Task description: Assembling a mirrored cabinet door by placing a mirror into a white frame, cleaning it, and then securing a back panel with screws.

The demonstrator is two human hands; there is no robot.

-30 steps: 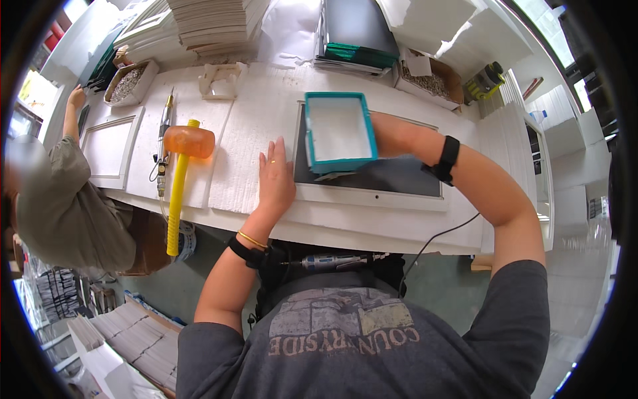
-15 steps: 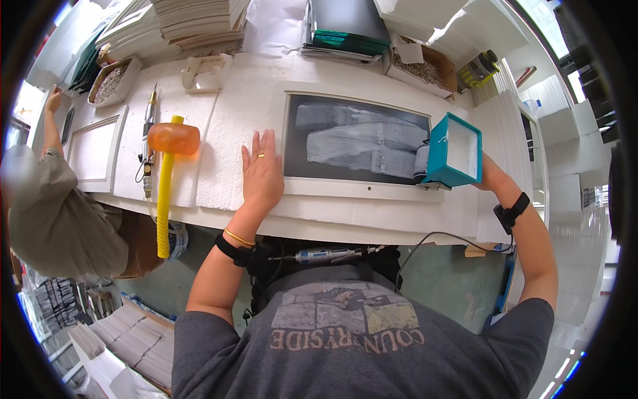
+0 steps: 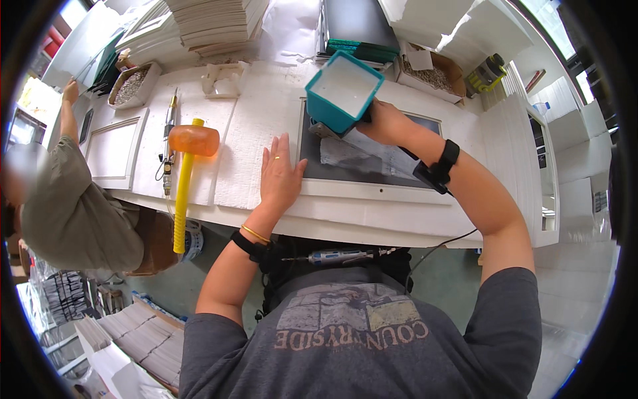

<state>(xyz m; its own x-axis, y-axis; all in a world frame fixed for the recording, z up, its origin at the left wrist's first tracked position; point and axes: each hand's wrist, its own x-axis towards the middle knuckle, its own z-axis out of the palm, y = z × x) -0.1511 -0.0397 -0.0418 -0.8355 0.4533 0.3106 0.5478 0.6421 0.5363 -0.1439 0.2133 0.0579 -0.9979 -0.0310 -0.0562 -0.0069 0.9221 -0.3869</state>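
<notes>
My right hand grips the handle of a glue roller with a teal hopper, which holds white liquid. The roller stands over the far left part of a dark panel; its roller end is mostly hidden under the hopper. White streaks cover much of the panel, which lies inside a white frame. At the frame's left side, my left hand lies flat with its fingers stretched out, the thumb at the frame's edge.
Left of my hand lie a mallet with an orange head and yellow handle, and a power screwdriver. Small boxes of metal bits and stacked dark panels stand at the back. A co-worker is at the far left.
My right hand has carried the glue roller from the panel's right end leftward and away to its far left part. My left hand still lies flat by the frame.
</notes>
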